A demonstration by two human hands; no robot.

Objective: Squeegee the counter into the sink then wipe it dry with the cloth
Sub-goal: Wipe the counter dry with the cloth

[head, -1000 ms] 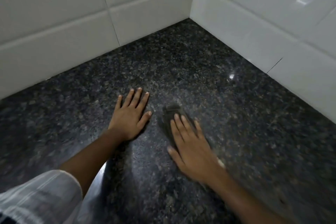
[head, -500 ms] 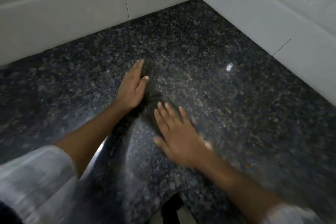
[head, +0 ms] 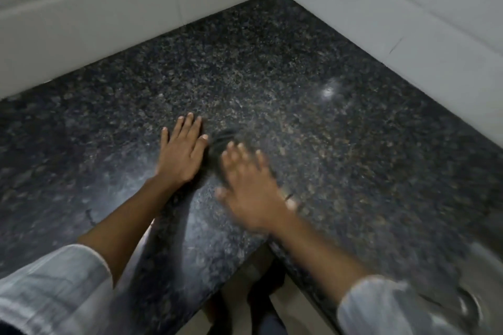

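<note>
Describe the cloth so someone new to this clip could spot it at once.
Start at the dark speckled granite counter that runs into the white-tiled corner. Near its front edge two hands lie flat; the cloth is the small dark bunched patch peeking out past the fingertips of the blurred right hand, beside the left hand. Unlike the speckled stone, it is plain dark and creased.

A single head view looks forward and steeply down from above the near edge of the counter (head: 272, 84), close over it. It faces the far corner where two tiled walls (head: 95, 16) meet, at upper right of centre. Both forearms enter from the bottom edge, the left hand (head: 181, 153) and right hand (head: 250, 185) near frame centre. The sink (head: 479, 280) cuts the lower right corner; floor shows at bottom centre.
</note>
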